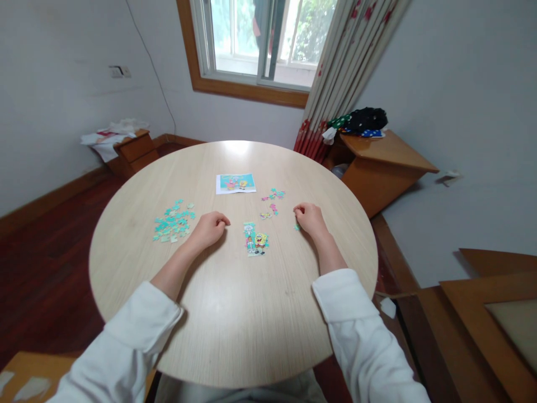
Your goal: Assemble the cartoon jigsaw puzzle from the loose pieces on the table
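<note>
My left hand point(212, 228) rests on the table, its fingers curled closed and no piece showing at the tips. To its left lies a loose pile of teal jigsaw pieces point(173, 223). Across from it, my right hand point(309, 218) is also closed, thumb and fingers pressed together; what they hold, if anything, is too small to make out. One teal jigsaw piece point(297, 227) lies just under that hand. Between the hands is a partly joined jigsaw puzzle point(255, 240) with cartoon figures. Small clusters of pink, yellow and teal pieces point(273, 209) lie beyond it, nearer my right hand.
A picture sheet point(235, 183) with a cartoon scene lies toward the far side of the round wooden table point(251, 324). Behind the table are a window, a curtain point(335, 67) and a wooden cabinet point(377, 162) with cloths on top. A small drawer unit point(136, 150) stands at left.
</note>
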`<state>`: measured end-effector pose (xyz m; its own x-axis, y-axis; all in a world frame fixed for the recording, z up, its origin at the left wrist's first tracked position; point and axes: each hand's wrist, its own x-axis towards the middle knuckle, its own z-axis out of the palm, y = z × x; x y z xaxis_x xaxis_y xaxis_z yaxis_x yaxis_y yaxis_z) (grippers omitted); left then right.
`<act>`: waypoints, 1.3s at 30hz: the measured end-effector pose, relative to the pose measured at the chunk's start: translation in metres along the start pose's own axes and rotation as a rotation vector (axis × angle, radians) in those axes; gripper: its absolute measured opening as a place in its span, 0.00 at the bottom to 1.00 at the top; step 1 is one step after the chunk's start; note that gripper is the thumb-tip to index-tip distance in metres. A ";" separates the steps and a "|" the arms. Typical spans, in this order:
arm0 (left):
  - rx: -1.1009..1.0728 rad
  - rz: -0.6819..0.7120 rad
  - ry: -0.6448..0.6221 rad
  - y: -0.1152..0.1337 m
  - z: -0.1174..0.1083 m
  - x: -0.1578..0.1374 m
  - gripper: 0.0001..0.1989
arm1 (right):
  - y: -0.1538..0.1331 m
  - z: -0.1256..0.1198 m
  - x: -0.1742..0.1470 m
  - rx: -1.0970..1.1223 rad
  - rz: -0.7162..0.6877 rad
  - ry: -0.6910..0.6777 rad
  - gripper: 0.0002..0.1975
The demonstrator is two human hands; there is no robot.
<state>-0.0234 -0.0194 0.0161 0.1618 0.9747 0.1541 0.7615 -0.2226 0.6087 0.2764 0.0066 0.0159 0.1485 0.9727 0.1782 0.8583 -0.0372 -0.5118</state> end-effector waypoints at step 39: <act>0.003 -0.098 0.045 -0.013 -0.015 -0.001 0.15 | 0.038 -0.017 -0.011 0.173 -0.146 -0.291 0.13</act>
<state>-0.0427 -0.0179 0.0200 0.0586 0.9899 0.1289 0.7744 -0.1266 0.6199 0.3164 -0.0094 0.0089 -0.1364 0.9903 0.0260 0.7609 0.1215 -0.6374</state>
